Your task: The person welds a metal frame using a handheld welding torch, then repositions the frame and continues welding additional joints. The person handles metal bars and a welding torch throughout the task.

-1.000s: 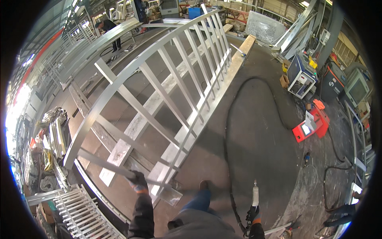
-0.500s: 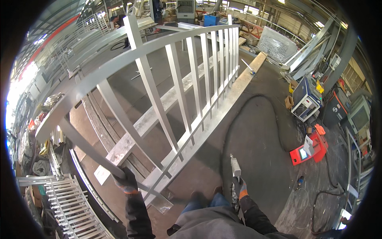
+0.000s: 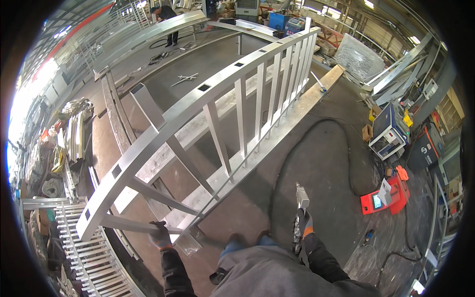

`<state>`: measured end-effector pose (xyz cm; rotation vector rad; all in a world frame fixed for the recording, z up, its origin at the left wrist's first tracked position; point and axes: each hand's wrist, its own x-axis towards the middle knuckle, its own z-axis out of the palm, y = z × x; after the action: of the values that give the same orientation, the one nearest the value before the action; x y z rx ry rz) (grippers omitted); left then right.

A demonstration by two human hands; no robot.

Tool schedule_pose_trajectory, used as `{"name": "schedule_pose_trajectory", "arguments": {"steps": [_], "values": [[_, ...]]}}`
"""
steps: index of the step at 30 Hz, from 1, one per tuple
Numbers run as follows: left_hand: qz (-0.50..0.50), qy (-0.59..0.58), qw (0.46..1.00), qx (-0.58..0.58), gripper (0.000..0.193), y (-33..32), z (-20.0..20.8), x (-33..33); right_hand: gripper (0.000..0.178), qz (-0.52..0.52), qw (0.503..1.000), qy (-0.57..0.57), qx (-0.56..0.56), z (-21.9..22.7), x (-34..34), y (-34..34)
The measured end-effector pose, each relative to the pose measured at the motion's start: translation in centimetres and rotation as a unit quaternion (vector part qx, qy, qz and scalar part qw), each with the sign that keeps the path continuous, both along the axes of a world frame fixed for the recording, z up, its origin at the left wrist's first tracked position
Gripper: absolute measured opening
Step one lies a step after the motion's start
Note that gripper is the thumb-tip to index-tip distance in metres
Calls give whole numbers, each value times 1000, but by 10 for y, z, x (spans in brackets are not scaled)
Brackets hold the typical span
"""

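Observation:
Gloved, my left hand [image 3: 160, 235] is closed round the near end bar of a silver metal railing panel [image 3: 170, 123]. The panel is tilted, its wide top rail turned up with several square holes showing; a longer square post sticks up through it. Its thin bottom rail lies along a long pale plank [image 3: 267, 148]. Low at my right side, my right hand [image 3: 305, 223], also gloved, is wrapped round a handheld welding gun [image 3: 302, 198], nozzle pointing away from me. A foil-like sleeved cable trails below that hand. The gun is apart from the railing.
A black hose [image 3: 284, 161] loops over the floor at right. Beyond it stand a red machine [image 3: 368, 203] with a small screen and a blue-and-white cabinet [image 3: 391, 129]. A slatted metal panel [image 3: 91, 247] lies at lower left. Another person [image 3: 166, 15] bends over at far left.
The railing has tipped, so its top rail now shows the holed face and its near end sits lower. My left hand stays on the end bar; the welding gun remains in my right.

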<state>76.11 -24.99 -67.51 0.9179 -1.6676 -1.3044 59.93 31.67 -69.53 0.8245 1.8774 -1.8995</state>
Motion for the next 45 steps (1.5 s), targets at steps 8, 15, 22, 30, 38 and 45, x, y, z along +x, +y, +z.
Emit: {"name": "schedule_pose_trajectory", "arguments": {"steps": [8,15,22,30,38,45], "values": [[30,19,999,-39,25,-9,-41,17,33,-4,1000,-24,16,-16,-20,47],[152,-282,946,-42,54,8,-60,40,35,-22,999,-44,-14,-11,-34,95],[-393,-144,904,-86,79,274,7,-204,39,-80,990,-95,-63,-41,-50,129],[-235,14,936,-263,80,414,102,-609,48,-148,976,-143,-72,-82,-95,170],[-170,101,950,-239,18,400,56,-688,35,-247,954,-151,-77,-65,-147,234],[-142,181,973,15,38,354,77,-703,32,-140,962,-233,24,-92,-217,330]]}}
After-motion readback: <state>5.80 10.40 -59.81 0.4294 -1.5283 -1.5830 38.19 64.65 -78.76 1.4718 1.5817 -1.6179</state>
